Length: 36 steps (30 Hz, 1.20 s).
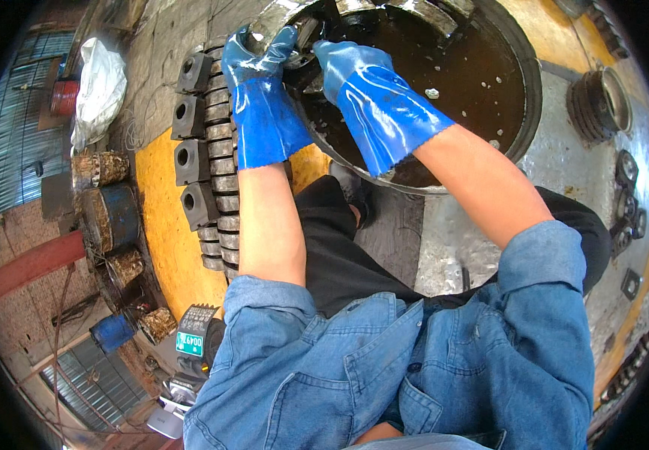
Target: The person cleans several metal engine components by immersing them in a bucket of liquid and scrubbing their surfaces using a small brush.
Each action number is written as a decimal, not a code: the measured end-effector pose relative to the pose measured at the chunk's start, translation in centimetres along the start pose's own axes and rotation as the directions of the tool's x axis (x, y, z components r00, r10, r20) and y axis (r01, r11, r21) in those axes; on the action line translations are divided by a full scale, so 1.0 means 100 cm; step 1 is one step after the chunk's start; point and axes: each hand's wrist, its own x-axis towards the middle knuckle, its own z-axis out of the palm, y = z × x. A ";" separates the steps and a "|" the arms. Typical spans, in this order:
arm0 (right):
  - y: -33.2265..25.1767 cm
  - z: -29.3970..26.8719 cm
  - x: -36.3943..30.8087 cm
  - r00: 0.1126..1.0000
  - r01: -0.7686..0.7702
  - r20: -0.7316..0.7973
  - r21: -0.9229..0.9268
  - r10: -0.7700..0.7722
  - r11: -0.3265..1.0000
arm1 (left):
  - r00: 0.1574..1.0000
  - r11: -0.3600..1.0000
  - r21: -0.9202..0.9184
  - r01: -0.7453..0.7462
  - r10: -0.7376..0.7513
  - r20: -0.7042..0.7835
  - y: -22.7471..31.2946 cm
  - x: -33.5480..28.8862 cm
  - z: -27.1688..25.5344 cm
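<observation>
At ten o'clock, black square blocks with round holes point(197, 169) line a row of grooved metal parts point(223, 146). Toward twelve, the blue-gloved left hand point(260, 61) parts thumb from fingers, its grip unclear, just left of a dark metal piece point(307, 31), with the right hand's point(358, 69) bent fingertips close by on the right, whether grasping cannot be told. At one o'clock spreads a round tub point(533, 97) of brown liquid point(482, 75).
</observation>
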 end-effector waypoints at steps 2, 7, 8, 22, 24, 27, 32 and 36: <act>0.002 -0.004 0.005 1.000 -0.008 0.009 0.115 0.007 0.993 | 1.000 1.000 0.000 -0.002 0.002 -0.003 0.000 0.000 -0.001; 0.017 -0.006 0.020 0.999 0.054 -0.021 0.229 -0.051 0.972 | 1.000 1.000 -0.008 -0.005 0.005 0.002 0.005 0.001 0.001; 0.021 -0.004 0.025 0.999 0.040 0.007 0.241 -0.043 0.970 | 1.000 1.000 -0.008 -0.008 0.008 0.003 0.006 0.002 0.002; 0.046 0.016 -0.022 0.850 -0.349 0.514 0.717 0.118 -0.604 | 1.000 1.000 0.008 -0.002 0.002 0.006 0.003 -0.001 -0.003; 0.052 0.027 -0.021 0.881 -0.319 0.473 0.620 0.018 -0.717 | 1.000 1.000 0.006 -0.002 0.002 0.010 0.002 -0.004 -0.003; 0.072 0.059 -0.016 0.932 -0.341 0.296 0.527 -0.208 -0.779 | 1.000 1.000 -0.004 -0.004 0.004 0.017 0.003 -0.003 -0.001; 0.076 0.062 -0.005 0.909 -0.417 0.280 0.644 -0.309 -0.642 | 1.000 1.000 -0.007 -0.007 0.007 0.007 0.000 0.001 -0.001; 0.077 0.038 0.000 0.904 -0.420 0.340 0.818 -0.260 -0.392 | 1.000 1.000 -0.012 -0.009 0.009 0.000 0.000 0.004 0.002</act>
